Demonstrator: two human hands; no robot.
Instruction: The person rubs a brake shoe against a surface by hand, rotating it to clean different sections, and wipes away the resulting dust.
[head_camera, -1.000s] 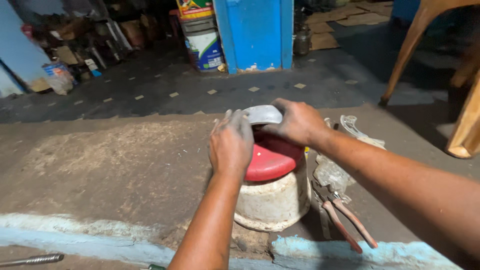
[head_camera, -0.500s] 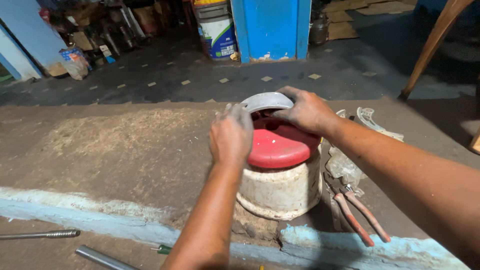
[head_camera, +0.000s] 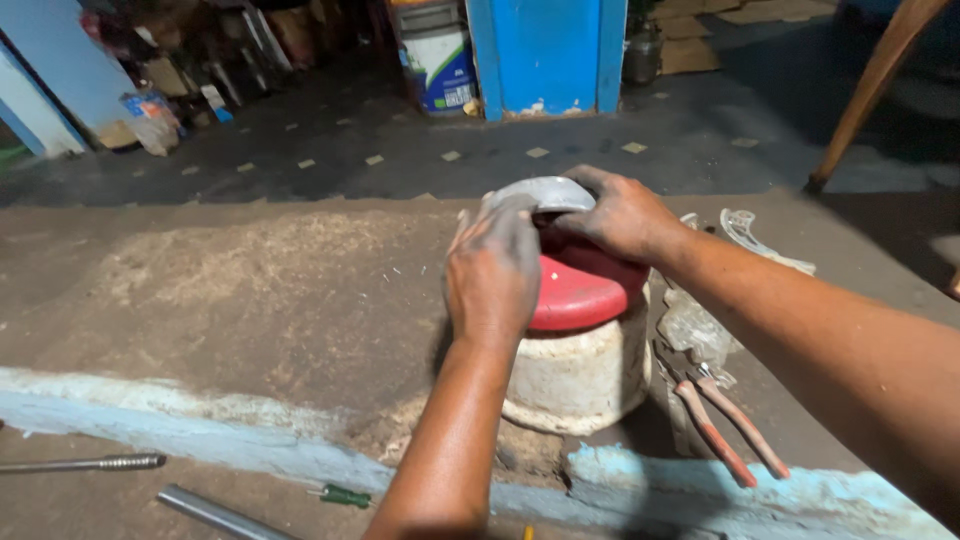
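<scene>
On a dusty workshop floor, a steel rod (head_camera: 85, 463) and a green screwdriver (head_camera: 343, 495) lie at the near left edge. The left hand (head_camera: 495, 270) and right hand (head_camera: 622, 212) both close around a grey metal ring (head_camera: 538, 192), steadying it atop a red disc (head_camera: 580, 292) on a white block (head_camera: 580, 375); red-handled pliers (head_camera: 725, 425) rest just right.

We see a red lid (head_camera: 580, 290) on a white bucket (head_camera: 580, 375), a grey cap (head_camera: 540, 192), red-handled pliers (head_camera: 725, 425), and a blue door (head_camera: 545, 50).

A lid (head_camera: 585, 290) sits on a tub (head_camera: 580, 375), pliers (head_camera: 720, 420) just right, a screwdriver (head_camera: 340, 494) front-left.
</scene>
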